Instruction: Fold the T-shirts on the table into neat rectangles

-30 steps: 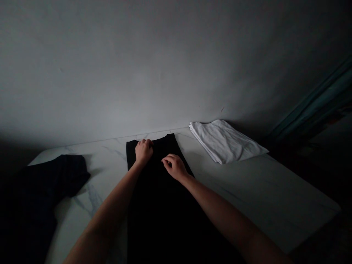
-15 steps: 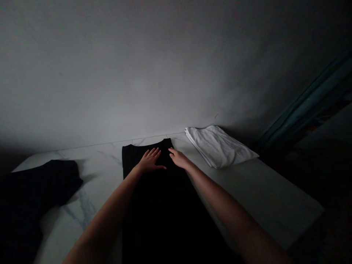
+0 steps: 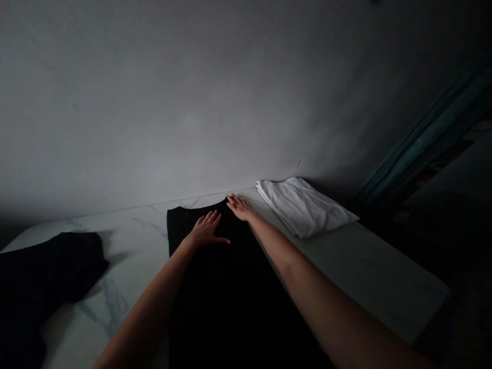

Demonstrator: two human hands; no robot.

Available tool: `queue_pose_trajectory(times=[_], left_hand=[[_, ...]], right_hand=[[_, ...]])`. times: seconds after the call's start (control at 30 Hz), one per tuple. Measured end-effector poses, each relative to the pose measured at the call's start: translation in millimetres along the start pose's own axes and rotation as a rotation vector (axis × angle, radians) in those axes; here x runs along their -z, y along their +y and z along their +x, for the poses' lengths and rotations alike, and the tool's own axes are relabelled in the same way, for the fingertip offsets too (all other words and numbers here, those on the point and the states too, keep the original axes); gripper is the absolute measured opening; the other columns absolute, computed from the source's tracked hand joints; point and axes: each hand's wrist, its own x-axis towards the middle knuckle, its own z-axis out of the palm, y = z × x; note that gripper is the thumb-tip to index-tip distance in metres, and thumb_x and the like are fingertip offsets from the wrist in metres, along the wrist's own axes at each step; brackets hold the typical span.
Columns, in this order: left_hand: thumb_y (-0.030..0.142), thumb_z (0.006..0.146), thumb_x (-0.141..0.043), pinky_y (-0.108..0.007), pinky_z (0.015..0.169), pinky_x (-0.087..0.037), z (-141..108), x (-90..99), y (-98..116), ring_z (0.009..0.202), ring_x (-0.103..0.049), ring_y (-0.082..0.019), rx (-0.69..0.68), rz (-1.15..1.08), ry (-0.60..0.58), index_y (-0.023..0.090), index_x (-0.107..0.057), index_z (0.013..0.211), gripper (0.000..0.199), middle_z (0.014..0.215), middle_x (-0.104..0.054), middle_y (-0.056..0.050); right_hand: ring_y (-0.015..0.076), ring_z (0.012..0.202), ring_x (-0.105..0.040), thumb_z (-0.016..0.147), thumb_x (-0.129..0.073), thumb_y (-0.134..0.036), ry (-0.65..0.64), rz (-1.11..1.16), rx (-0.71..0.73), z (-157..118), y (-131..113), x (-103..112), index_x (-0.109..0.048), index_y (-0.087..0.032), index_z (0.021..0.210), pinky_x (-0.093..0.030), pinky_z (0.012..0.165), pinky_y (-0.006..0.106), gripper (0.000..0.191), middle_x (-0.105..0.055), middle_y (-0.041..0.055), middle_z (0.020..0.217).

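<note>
Black garment [image 3: 215, 287] flat on a white marble table [image 3: 126, 225], neck edge toward the far side. Left hand [image 3: 205, 230] palm down on the garment near its top, fingers spread wide, nothing held. Right hand [image 3: 240, 207] palm down at the garment's upper right edge, fingers spread, nothing held. Folded white cloth [image 3: 303, 207] just right of the garment, dark garment [image 3: 49, 271] well left, teal curtain [image 3: 426, 138] far right.
</note>
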Motion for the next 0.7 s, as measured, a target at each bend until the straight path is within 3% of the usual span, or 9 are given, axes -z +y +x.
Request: queue_pose_trajectory(times=[0.17,0.3,0.4,0.57,0.7], left_hand=[[0.092,0.071,-0.044,-0.050,0.123,-0.013,-1,4.0,4,0.154,-0.010,-0.037,0.003,0.043,-0.042,0.013,-0.020,0.160,0.121,0.166,-0.010,-0.018],[0.091,0.073,-0.041,-0.049,0.123,-0.012,0,3.9,2,0.154,-0.008,-0.036,-0.006,0.071,-0.037,0.013,-0.018,0.160,0.120,0.167,-0.007,-0.017],[0.088,0.077,-0.040,-0.050,0.123,-0.015,3,2.3,-3,0.154,-0.010,-0.036,-0.012,0.079,-0.039,0.014,-0.018,0.160,0.114,0.167,-0.009,-0.017],[0.065,0.096,-0.029,-0.052,0.120,-0.022,7,3.9,-15,0.153,-0.018,-0.032,-0.017,0.090,-0.052,0.021,-0.033,0.156,0.074,0.166,-0.021,-0.012],[0.045,0.100,-0.032,-0.050,0.118,-0.030,14,12.8,-18,0.148,-0.033,-0.029,-0.043,0.136,-0.019,0.023,-0.052,0.143,0.052,0.158,-0.041,-0.010]], right_hand=[[0.0228,0.153,-0.021,0.107,-0.025,-0.033,0.193,-0.017,0.019,-13,-3,-3,-0.035,-0.006,0.155,-0.016,0.125,0.041,0.056,-0.027,0.0165,0.163],[0.0244,0.148,-0.033,0.104,-0.033,-0.026,0.107,-0.032,0.156,-48,3,-12,-0.041,-0.005,0.151,-0.028,0.121,0.041,0.052,-0.035,0.0195,0.159],[0.0284,0.148,-0.033,0.103,-0.037,-0.029,0.087,-0.069,0.147,-87,6,-14,-0.040,-0.002,0.151,-0.029,0.121,0.044,0.055,-0.034,0.0218,0.159],[0.0351,0.149,-0.030,0.099,-0.045,-0.026,0.136,-0.061,0.006,-141,-9,-8,-0.040,0.001,0.150,-0.030,0.120,0.051,0.058,-0.029,0.0260,0.159],[0.0327,0.149,-0.029,0.098,-0.046,-0.022,0.164,0.006,0.086,-154,-31,-8,-0.040,0.002,0.149,-0.030,0.121,0.047,0.057,-0.026,0.0265,0.160]])
